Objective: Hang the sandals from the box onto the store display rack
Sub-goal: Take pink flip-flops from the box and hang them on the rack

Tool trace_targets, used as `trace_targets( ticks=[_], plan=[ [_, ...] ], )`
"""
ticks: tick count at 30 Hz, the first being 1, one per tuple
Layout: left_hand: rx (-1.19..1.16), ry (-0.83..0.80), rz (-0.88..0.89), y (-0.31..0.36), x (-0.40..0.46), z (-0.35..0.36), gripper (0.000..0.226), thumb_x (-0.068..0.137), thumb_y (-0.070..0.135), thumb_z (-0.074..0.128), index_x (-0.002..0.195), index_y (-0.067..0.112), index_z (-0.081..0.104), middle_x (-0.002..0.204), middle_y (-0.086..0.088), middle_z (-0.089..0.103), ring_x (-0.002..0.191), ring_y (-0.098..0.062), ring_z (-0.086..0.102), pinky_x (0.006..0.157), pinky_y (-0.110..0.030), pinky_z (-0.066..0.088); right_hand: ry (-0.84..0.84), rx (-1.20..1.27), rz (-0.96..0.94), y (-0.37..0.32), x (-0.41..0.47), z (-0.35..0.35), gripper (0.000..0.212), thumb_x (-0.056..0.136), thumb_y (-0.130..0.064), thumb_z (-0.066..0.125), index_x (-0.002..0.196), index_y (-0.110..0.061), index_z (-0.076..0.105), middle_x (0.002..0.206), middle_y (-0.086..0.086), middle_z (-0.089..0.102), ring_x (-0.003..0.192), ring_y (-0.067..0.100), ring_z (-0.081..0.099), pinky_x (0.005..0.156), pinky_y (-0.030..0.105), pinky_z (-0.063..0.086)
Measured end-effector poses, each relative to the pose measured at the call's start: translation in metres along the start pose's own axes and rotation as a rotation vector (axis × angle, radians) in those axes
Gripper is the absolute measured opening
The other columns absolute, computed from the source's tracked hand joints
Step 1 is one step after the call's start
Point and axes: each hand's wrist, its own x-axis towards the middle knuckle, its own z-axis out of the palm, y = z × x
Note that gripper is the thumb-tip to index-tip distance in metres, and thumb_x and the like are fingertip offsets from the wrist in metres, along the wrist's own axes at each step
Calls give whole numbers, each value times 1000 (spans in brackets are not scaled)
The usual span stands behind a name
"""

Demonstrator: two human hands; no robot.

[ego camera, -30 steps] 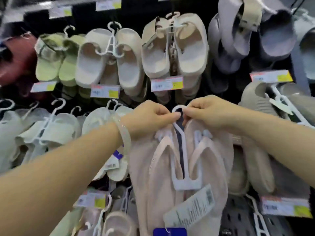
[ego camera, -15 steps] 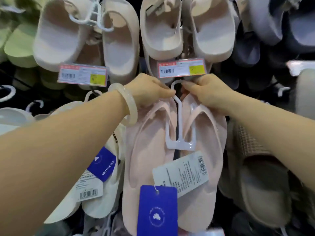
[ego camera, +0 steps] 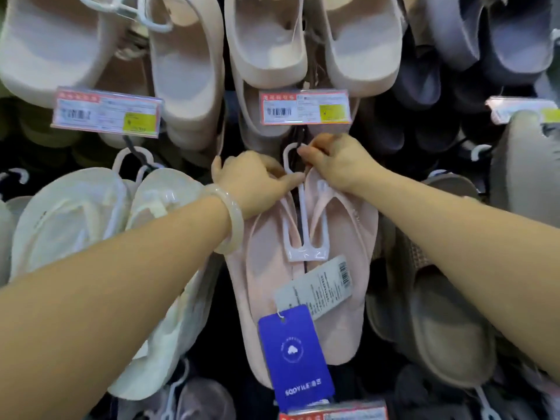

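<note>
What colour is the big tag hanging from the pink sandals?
The tag is bright blue with a white logo, seen in the head view.

Setting: retail shop, footwear section. Wall display packed with sandals and slippers hung in pairs on white plastic hangers [ego camera: 306, 225]. Cream pairs [ego camera: 266, 40] in the far upper rows, grey ones [ego camera: 515, 34] to the right, pale flip-flops [ego camera: 85, 222] at left. Shelf price labels with barcodes and yellow stickers [ego camera: 306, 107] clipped below the rows. Blue brand swing tag [ego camera: 295, 356] and a printed barcode label [ego camera: 318, 286] hang from a pink pair [ego camera: 339, 298].
</note>
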Motion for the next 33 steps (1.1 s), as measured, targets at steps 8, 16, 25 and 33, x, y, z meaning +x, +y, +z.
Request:
trace_targets(
  ticks=[8, 16, 25, 33],
  plan=[
    [471, -164, 131, -16, -14, 22, 99, 71, 73, 55, 148, 28, 11, 156, -10, 13, 144, -33, 11, 116, -53, 7, 125, -86, 77, 11, -15, 23, 44, 89, -48, 49, 124, -21, 53, 124, 9, 57, 119, 31, 49, 99, 44, 40],
    [640, -343, 189, -14, -40, 36, 108, 75, 62, 60, 147, 32, -14, 157, -11, -17, 145, -31, -14, 115, -57, 3, -231, -361, 22, 20, -56, 15, 68, 89, -54, 45, 147, -24, 25, 158, 9, 11, 146, 26, 4, 118, 48, 9],
    [608, -298, 88, 12, -72, 29, 95, 84, 36, 61, 149, 28, -9, 157, -13, -8, 146, -33, -3, 116, -53, 9, -366, -509, -89, 11, -104, -19, 76, 86, -28, 61, 148, -21, 17, 158, 13, -1, 145, 31, 1, 117, 44, 13],
    [233, -295, 36, 75, -151, 24, 88, 80, 36, 68, 149, 18, 16, 155, -17, 12, 144, -33, 11, 116, -45, 19, -609, -333, -123, -5, -190, -71, 68, 85, -32, 62, 141, -11, 30, 153, 14, 15, 141, 32, 16, 111, 47, 28]
  ],
)
